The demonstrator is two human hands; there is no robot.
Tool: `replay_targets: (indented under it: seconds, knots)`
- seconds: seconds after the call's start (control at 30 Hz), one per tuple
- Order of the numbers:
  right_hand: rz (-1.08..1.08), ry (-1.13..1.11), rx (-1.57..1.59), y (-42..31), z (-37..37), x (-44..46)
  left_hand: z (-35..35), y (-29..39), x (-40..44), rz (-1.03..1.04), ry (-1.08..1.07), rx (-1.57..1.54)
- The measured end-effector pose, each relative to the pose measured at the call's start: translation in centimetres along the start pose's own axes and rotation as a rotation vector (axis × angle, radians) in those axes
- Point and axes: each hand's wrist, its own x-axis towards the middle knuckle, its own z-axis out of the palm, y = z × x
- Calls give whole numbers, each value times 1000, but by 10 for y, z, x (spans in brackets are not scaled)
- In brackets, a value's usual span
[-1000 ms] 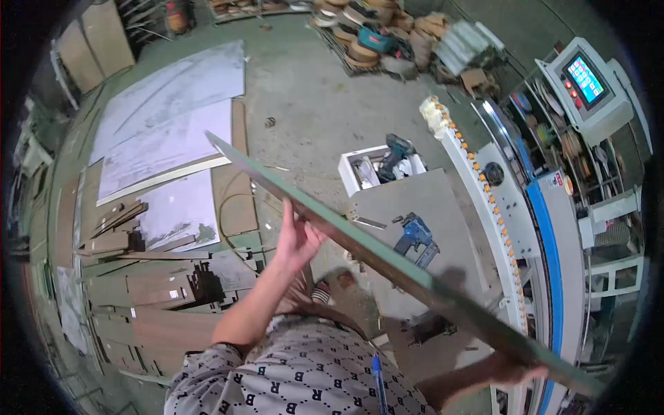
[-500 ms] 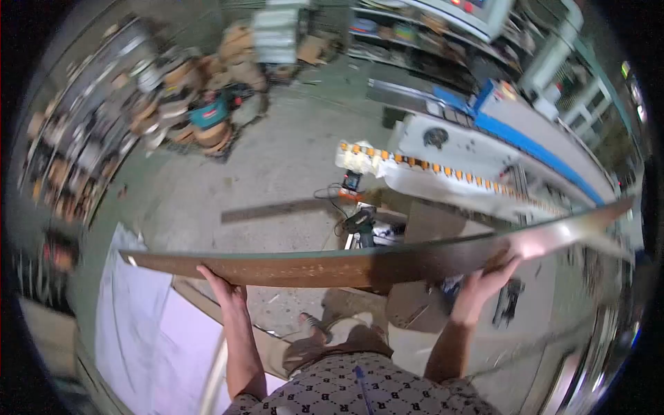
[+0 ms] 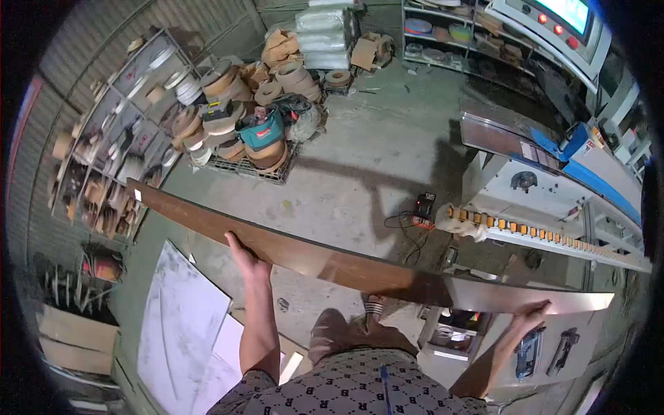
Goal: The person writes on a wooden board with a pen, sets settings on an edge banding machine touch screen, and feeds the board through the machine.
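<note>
A long, narrow brown board (image 3: 339, 265) spans the head view in front of me, slanting from upper left to lower right. A small white label shows at its left end. My left hand (image 3: 249, 261) grips the lower edge left of the middle, its thumb against the near face. Close to the right end, my right hand (image 3: 531, 317) holds the same lower edge, with some fingers hidden behind the board. The board's right part shines with reflected light.
An edge-banding-type machine with a row of orange pads (image 3: 522, 227) stands at right. Rolls and a teal tool bag (image 3: 261, 133) sit on a pallet at back left, beside a shelf rack (image 3: 114, 149). White sheets (image 3: 181, 311) lie at lower left; power tools (image 3: 529, 353) at lower right.
The board has swung in view: its left end is farther up and its right end lower. My view has turned left, and both hands keep their hold.
</note>
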Motion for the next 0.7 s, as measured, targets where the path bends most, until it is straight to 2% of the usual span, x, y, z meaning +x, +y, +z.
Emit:
replay_targets:
  seconds: [0.07,0.13,0.23,0.33,0.37,0.4,0.43,0.47,0.5,0.57,0.6,0.67,0.7]
  knots:
    - [112,-116,-138,47,-22,1,22,-19,22,-39,-92,44]
    - [95,-338,-164,103,80,-121,44,-52,36,-116,-170,26]
    - [11,-160,-284,147,115,-132,40,-76,110,-268,-167,-20]
    - [14,-88,-207,139,160,-111,31,-60,190,-265,-74,59]
    - [-71,-155,-285,141,171,-100,37,-50,202,-205,-162,174]
    - [-175,-185,-375,136,175,-90,18,-45,243,-259,-227,151]
    - [-261,-132,-316,136,177,-71,18,-35,260,-249,-363,225]
    - [-275,-244,-341,123,146,-19,36,-29,257,-44,-384,475]
    - [-347,-143,-420,126,145,-4,43,-22,283,-87,-345,474]
    - [-463,84,-586,131,145,20,32,-9,364,-306,-112,292]
    - [-589,127,-593,152,159,17,19,-2,408,-314,-30,286]
    - [-640,172,-431,198,204,-13,-49,23,538,-233,-49,511]
    - [-646,156,-476,219,211,-16,-37,33,553,-235,-107,507]
